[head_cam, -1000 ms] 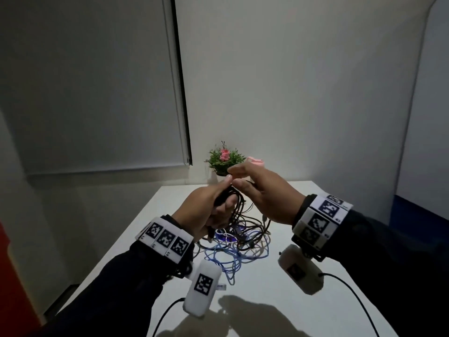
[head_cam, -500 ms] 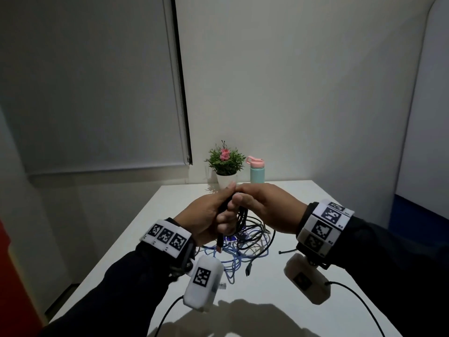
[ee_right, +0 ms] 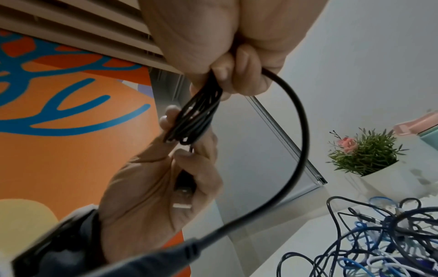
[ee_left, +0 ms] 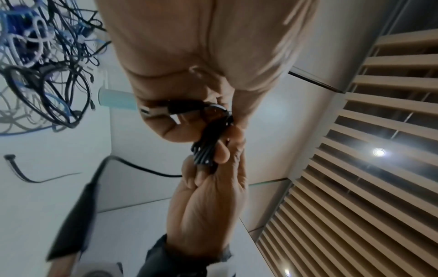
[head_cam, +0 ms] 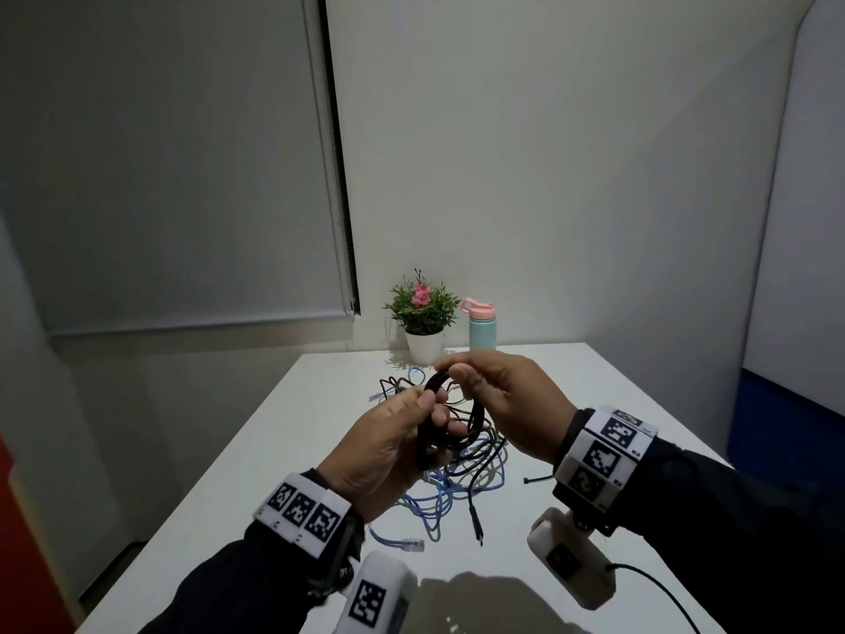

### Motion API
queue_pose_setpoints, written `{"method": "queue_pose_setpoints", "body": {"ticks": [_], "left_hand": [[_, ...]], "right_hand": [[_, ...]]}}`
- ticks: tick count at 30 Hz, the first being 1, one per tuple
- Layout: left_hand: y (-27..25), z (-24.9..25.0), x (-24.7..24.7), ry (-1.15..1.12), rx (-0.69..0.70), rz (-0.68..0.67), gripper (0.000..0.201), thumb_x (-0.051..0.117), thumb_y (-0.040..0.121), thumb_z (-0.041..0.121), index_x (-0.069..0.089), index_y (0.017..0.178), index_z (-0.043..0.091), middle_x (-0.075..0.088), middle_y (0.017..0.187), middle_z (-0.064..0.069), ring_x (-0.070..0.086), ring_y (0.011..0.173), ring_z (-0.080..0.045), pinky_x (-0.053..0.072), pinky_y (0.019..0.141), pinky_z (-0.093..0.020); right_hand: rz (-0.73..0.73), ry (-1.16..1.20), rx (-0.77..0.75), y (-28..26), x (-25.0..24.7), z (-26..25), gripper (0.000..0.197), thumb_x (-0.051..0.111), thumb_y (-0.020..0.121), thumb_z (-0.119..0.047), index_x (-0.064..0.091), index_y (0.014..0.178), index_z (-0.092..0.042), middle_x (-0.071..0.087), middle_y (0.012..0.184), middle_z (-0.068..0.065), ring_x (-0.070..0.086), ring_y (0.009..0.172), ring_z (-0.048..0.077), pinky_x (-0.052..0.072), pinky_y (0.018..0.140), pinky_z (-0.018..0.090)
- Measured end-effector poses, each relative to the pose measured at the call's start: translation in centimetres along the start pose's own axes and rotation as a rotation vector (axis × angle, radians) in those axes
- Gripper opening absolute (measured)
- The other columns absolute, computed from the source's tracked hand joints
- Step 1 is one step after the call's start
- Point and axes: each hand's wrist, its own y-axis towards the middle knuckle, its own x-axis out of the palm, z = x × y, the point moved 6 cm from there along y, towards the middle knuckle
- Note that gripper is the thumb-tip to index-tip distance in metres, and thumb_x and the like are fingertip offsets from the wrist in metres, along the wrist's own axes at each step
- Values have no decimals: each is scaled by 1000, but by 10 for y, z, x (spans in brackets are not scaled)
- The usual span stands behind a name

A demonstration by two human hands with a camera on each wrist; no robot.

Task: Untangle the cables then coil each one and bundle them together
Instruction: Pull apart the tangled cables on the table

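Fingers (head_cam: pixel 440 416) (both hands) around black coil (head_cam: pixel 450 427)

Both raised hands, left hand (head_cam: pixel 388 443) and right hand (head_cam: pixel 512 404), pinch with curled fingers

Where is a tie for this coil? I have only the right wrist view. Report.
Observer: A black zip tie lies on the table, right of the cable pile, apart from the black coil held by the left hand and right hand.
Operator: Now give me the loose ends on the near side.
Observer: A blue cable's clear plug lies nearest the person; a black plug lies just right of it.
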Motion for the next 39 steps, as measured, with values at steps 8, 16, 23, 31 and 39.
{"method": "queue_pose_setpoints", "body": {"ticks": [8,16,23,31,39], "left_hand": [[7,25,-6,609,70,171,30,38,108,27,52,84,18,37,62,8,34,50,-5,25,46,-21],[10,44,25,708,251,17,18,47,79,22,50,82,5,38,56,10,31,50,-8,27,47,-22],[18,41,8,755,378,183,14,60,85,21,54,97,15,59,78,1,53,58,-2,46,55,-21],[35,29,-17,953,226,358,10,53,96,25,57,93,17,59,76,2,52,68,-13,45,58,-30],[36,-2,-9,529,43,287,10,48,99,13,47,90,13,45,58,6,41,46,-8,33,45,-21]], "right_hand": [[-232,-122,0,17,-21,-2,11,64,95,-17,74,98,-14,67,74,-10,61,69,1,49,71,21],[-168,238,267,22,-12,24,9,60,96,-14,63,87,-16,57,59,-12,43,47,2,34,48,21],[-382,395,381,9,10,22,12,71,88,-26,71,76,-23,50,65,8,30,50,11,22,47,25],[-152,-158,167,16,-19,19,17,65,93,-19,68,110,-17,64,101,-6,60,87,9,48,79,24],[-390,-548,19,-1,19,7,24,55,97,-30,70,109,-16,70,94,6,60,84,22,43,70,33]]}}
